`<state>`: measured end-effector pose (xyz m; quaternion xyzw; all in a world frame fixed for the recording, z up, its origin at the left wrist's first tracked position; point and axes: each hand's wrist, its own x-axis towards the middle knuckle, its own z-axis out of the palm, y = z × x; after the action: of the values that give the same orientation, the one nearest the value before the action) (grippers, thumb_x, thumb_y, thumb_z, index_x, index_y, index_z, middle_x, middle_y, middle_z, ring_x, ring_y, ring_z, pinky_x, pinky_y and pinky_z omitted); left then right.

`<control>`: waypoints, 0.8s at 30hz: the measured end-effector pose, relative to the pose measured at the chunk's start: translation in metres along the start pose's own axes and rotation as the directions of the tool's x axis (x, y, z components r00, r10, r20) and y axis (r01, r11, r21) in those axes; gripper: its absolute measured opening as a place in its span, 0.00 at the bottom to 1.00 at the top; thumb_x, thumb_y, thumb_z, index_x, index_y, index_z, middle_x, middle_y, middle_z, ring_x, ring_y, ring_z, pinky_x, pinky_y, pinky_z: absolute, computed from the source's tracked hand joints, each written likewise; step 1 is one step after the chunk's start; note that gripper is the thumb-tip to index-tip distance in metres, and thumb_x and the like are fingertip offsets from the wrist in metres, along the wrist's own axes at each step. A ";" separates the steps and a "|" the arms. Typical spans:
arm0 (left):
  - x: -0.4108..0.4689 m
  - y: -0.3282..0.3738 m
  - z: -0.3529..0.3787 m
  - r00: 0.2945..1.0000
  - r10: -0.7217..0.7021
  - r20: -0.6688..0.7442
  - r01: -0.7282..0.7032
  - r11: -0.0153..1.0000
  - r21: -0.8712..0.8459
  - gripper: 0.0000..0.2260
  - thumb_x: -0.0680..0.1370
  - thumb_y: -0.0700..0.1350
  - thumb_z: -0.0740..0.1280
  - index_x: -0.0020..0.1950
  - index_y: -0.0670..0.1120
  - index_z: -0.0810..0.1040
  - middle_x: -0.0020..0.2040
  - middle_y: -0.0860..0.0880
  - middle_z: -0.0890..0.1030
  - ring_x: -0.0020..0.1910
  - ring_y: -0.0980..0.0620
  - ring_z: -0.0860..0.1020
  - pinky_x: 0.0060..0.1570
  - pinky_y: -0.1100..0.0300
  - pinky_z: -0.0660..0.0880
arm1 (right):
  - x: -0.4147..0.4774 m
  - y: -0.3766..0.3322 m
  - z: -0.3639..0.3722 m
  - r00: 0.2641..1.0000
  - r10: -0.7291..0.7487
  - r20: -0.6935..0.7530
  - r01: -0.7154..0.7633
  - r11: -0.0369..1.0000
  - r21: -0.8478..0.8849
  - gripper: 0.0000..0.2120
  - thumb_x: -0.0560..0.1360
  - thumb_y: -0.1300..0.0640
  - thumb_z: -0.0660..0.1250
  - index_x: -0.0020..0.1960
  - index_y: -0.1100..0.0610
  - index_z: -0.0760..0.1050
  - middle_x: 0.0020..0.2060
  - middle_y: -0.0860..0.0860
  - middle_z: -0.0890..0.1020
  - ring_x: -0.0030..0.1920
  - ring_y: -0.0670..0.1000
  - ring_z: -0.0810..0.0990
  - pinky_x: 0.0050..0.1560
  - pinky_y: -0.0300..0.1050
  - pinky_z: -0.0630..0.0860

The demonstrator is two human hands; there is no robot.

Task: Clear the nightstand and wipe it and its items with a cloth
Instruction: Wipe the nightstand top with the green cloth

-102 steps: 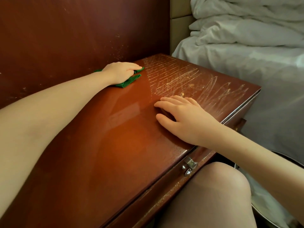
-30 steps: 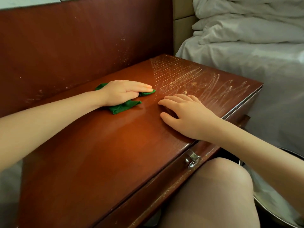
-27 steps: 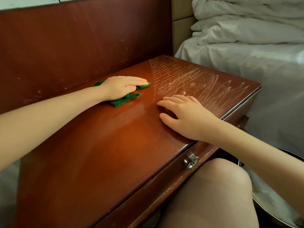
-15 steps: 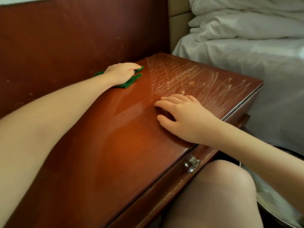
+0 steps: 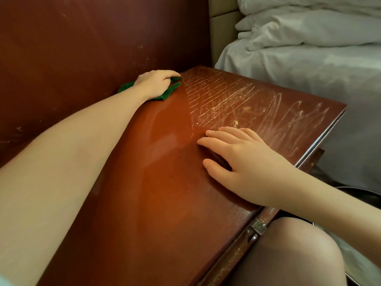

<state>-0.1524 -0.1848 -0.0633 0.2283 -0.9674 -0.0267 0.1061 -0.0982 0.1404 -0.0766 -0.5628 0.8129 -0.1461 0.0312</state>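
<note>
The reddish-brown nightstand (image 5: 165, 193) fills the middle of the view with nothing standing on it. Its left half shines clean; the right half (image 5: 257, 104) carries pale dusty streaks and a few crumbs. My left hand (image 5: 153, 83) reaches to the back edge by the wall and presses a folded green cloth (image 5: 167, 93) flat onto the top; most of the cloth is hidden under the hand. My right hand (image 5: 243, 162) rests palm down, fingers spread, near the front edge at the border of the streaked area, holding nothing.
A dark wooden wall panel (image 5: 92, 48) rises behind the nightstand. A bed with white linen (image 5: 309, 65) stands to the right. A metal latch (image 5: 258, 227) sits on the drawer front above my knee (image 5: 288, 254). A round metal bin (image 5: 360, 265) is at the lower right.
My left hand slid the cloth from the middle of the top back to the rear edge by the wall. My right hand stayed where it was.
</note>
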 end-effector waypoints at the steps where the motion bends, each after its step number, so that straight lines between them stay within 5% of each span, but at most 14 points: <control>1: 0.003 0.000 0.000 1.000 0.004 0.002 -0.004 1.000 0.004 0.19 0.82 0.47 0.50 0.69 0.64 0.67 0.72 0.56 0.68 0.70 0.47 0.66 0.66 0.48 0.64 | 0.000 0.000 0.001 1.000 0.008 -0.003 -0.008 1.000 0.004 0.31 0.73 0.38 0.41 0.75 0.42 0.56 0.74 0.41 0.59 0.74 0.45 0.51 0.73 0.46 0.44; 10: 0.025 -0.001 0.007 0.999 -0.049 -0.008 0.049 0.998 0.028 0.20 0.81 0.47 0.49 0.71 0.61 0.67 0.72 0.53 0.68 0.70 0.44 0.65 0.67 0.46 0.63 | 0.001 0.002 0.006 0.998 -0.009 -0.059 0.009 1.000 -0.006 0.35 0.70 0.38 0.37 0.73 0.45 0.62 0.72 0.44 0.64 0.73 0.48 0.57 0.73 0.49 0.49; 24: 0.028 0.002 0.007 1.000 -0.009 0.020 0.010 0.999 -0.049 0.20 0.81 0.47 0.51 0.67 0.66 0.69 0.71 0.62 0.67 0.73 0.51 0.62 0.71 0.52 0.61 | 0.001 0.001 0.005 0.998 0.000 -0.057 0.000 1.000 -0.008 0.36 0.70 0.37 0.37 0.73 0.45 0.62 0.72 0.43 0.64 0.73 0.47 0.57 0.72 0.47 0.48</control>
<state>-0.1789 -0.1958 -0.0649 0.2300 -0.9664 -0.0532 0.1021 -0.0987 0.1393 -0.0814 -0.5585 0.8141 -0.1590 0.0057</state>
